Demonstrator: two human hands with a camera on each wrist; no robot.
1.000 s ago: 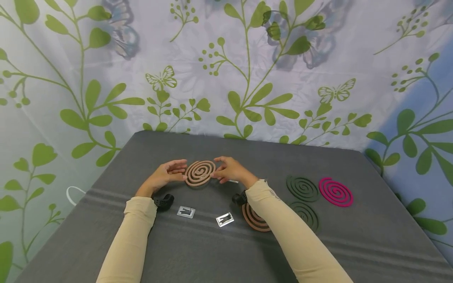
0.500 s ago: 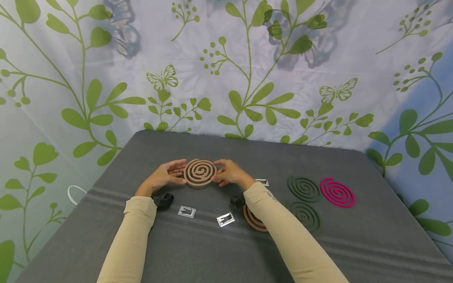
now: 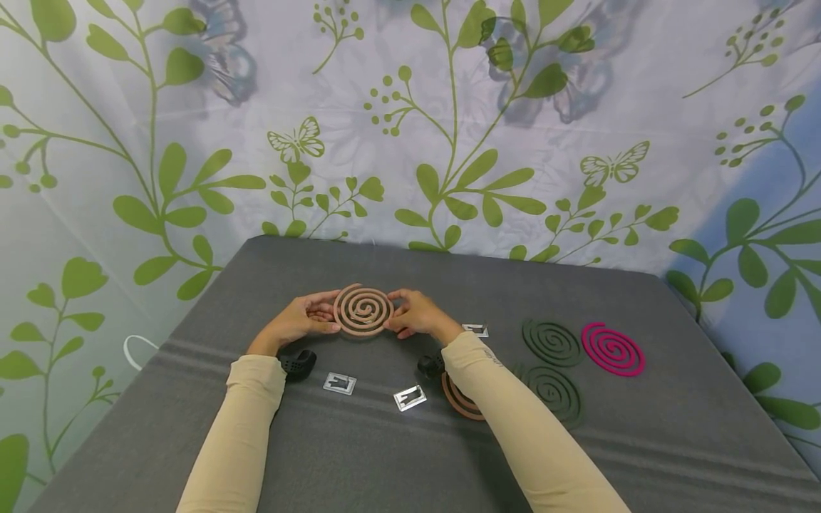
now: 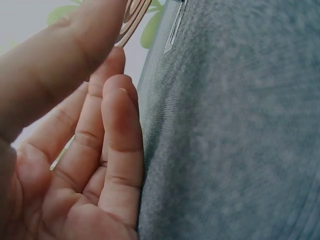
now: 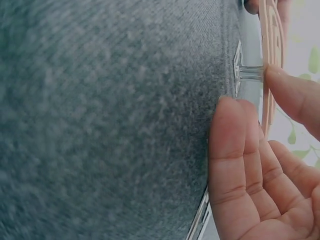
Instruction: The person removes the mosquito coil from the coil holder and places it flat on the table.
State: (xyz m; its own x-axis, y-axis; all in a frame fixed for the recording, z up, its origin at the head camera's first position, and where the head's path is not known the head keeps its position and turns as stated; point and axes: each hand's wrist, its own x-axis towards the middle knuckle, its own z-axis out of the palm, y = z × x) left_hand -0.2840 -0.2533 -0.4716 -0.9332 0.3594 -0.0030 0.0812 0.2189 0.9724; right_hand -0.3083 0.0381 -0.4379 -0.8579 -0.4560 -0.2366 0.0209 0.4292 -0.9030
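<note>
A light brown mosquito coil lies level between my two hands, just above the table. Under its middle, a small metal stand raises a thin prong towards the coil in the right wrist view; whether the two are joined I cannot tell. My left hand holds the coil's left edge between thumb and fingers. At the opposite edge, my right hand pinches the coil, its thumb against the rim. Only a strip of the coil shows past the left thumb.
Nearer me lie two flat metal stands, with a third stand beyond the right wrist. A second brown coil is partly under the right sleeve. Rightward lie two green coils and a pink coil.
The coil has gone from slightly tilted to more level and turned a little. My right hand has shifted slightly, and the stand beyond its wrist shows more fully.
</note>
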